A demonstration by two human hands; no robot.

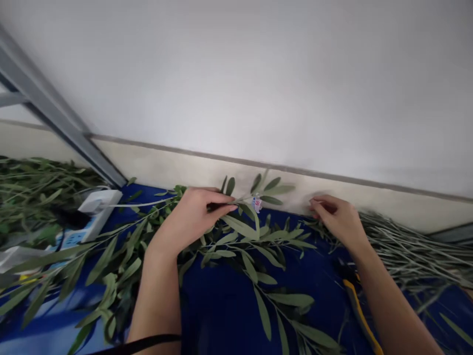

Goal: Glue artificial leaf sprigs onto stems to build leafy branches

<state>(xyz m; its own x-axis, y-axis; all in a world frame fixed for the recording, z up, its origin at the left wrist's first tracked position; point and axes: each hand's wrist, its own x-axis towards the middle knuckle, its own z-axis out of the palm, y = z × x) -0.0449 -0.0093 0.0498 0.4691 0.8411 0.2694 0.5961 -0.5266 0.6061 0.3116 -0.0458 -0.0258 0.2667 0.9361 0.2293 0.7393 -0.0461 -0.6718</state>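
Note:
My left hand [195, 209] pinches a leafy olive-like sprig [273, 190] between thumb and fingertips. Close beside those fingertips, a small white tag [256, 203] with red and blue print is on the sprig. Off to the right, apart from the sprig, my right hand [336, 214] has its thumb and fingertips drawn together. Whatever may be between them is too small or hidden to tell. Under and in front of my left hand lie more leafy branches [251, 266], spread over a blue surface [218, 315].
On the right lies a pile of bare stems [402, 246], with yellow-handled pliers or cutters [362, 315] partly behind my right forearm. A white and blue power strip [88, 217] with plugs sits left, near a heap of foliage [37, 197]. A pale wall [258, 98] rises behind.

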